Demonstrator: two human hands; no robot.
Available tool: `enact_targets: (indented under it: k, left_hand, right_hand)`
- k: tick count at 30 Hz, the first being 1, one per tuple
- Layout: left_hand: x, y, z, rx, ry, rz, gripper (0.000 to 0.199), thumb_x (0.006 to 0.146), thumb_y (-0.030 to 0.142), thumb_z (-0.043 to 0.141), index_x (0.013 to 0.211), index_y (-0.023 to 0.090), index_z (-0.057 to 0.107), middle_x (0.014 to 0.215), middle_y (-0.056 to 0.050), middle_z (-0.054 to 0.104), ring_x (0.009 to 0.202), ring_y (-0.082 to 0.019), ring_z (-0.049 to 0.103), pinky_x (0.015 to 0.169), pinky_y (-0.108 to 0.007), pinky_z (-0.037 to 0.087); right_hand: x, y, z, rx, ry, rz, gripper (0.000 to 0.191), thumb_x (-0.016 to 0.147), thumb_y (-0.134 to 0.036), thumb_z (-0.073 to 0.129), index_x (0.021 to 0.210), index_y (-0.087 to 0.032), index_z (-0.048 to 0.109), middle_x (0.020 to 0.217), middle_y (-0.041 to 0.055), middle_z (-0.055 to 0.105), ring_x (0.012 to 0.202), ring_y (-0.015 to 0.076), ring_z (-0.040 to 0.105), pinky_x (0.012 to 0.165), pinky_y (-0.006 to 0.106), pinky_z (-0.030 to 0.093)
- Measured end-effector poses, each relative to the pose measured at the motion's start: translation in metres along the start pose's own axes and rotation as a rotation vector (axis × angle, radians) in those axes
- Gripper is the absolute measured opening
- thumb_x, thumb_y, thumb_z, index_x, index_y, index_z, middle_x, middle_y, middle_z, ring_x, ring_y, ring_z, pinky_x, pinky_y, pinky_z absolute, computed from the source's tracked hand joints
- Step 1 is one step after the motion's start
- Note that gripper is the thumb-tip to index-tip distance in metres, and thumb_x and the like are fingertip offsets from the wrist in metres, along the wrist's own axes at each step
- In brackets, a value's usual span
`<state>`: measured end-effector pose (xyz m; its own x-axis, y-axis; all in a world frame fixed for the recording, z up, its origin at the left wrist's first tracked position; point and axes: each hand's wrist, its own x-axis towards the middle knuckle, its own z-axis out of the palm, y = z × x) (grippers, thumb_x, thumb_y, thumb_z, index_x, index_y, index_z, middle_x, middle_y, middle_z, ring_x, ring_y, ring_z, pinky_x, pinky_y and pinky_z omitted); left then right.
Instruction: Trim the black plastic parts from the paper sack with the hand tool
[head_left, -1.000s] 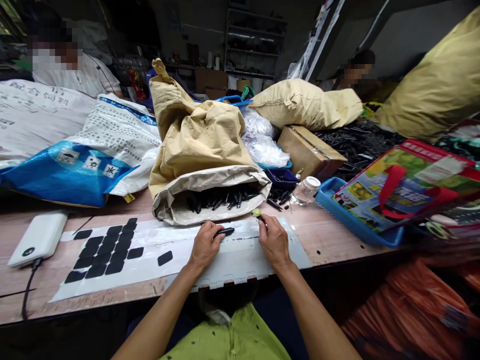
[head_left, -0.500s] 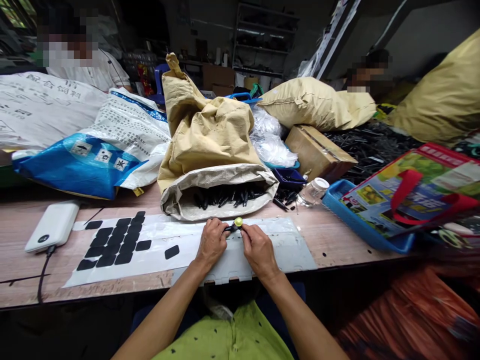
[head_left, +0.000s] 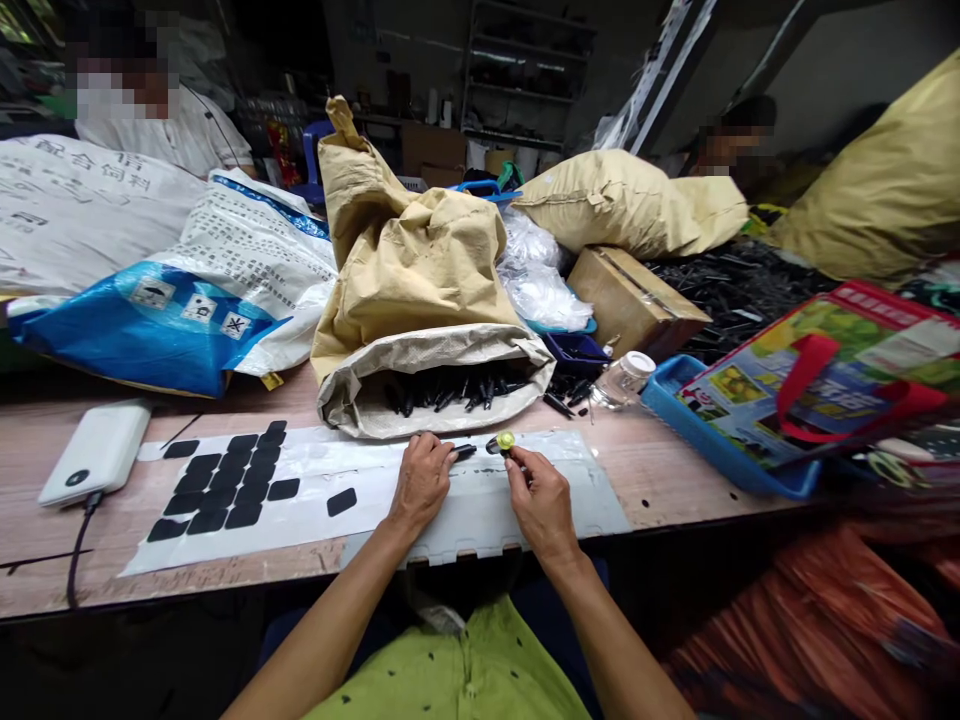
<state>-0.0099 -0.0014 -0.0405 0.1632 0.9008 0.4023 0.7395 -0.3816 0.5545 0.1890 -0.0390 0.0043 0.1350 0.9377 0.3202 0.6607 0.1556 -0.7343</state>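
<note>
The person's bare left forearm (head_left: 330,620) and right forearm (head_left: 622,640) slant forward and inward toward each other. The left hand (head_left: 421,482), knuckles up, has its fingers curled in a close grip; the right hand (head_left: 543,502), apart from it, pinches with thumb and forefinger, the wrist slightly bent

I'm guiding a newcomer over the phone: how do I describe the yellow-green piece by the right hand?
Find the big tan sack, its open mouth showing black parts. Just in front of that mouth, the right hand holds the small yellow-green piece. It is bright and round, unlike the slim black part in the left hand.
</note>
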Motion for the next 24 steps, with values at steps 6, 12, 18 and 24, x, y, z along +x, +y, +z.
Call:
enact_targets:
  k: [6,12,18,24]
  left_hand:
    - [0.000,-0.005,0.004,-0.012,0.014,0.011,0.023,0.101,0.022,0.054,0.110,0.021,0.075,0.091,-0.007,0.060,0.088,-0.022,0.052,0.084,-0.037,0.047]
    - [-0.001,-0.004,0.006,0.030,0.021,0.035,0.022,0.099,0.019,0.055,0.106,0.022,0.076,0.088,-0.007,0.057,0.087,-0.023,0.049,0.081,-0.036,0.046]
    - [0.001,0.003,0.001,0.131,-0.015,0.070,0.026,0.096,0.012,0.053,0.109,0.020,0.074,0.090,-0.008,0.059,0.088,-0.024,0.048,0.080,-0.038,0.045]
    - [0.000,0.006,-0.002,0.126,-0.018,0.072,0.024,0.095,0.011,0.054,0.104,0.021,0.074,0.090,-0.008,0.059,0.088,-0.025,0.049,0.080,-0.038,0.045]
  right_hand:
    - [0.003,0.000,0.002,-0.003,0.019,0.030,0.025,0.095,-0.028,0.054,0.107,-0.018,0.074,0.103,0.0091,0.076,0.091,0.0221,0.070,0.083,0.034,0.055]
    - [0.015,-0.026,0.008,-0.027,0.068,-0.165,0.028,0.099,-0.023,0.050,0.117,-0.018,0.071,0.103,0.0092,0.074,0.097,0.0214,0.069,0.089,0.033,0.053]
    - [0.016,-0.024,0.022,-0.169,-0.080,-0.264,0.027,0.098,-0.018,0.050,0.111,-0.019,0.073,0.093,0.0080,0.072,0.089,0.0206,0.068,0.083,0.030,0.054]
    - [0.025,-0.029,0.012,-0.122,0.026,-0.246,0.028,0.099,-0.019,0.050,0.117,-0.017,0.071,0.100,0.0083,0.073,0.095,0.0207,0.068,0.088,0.031,0.052]
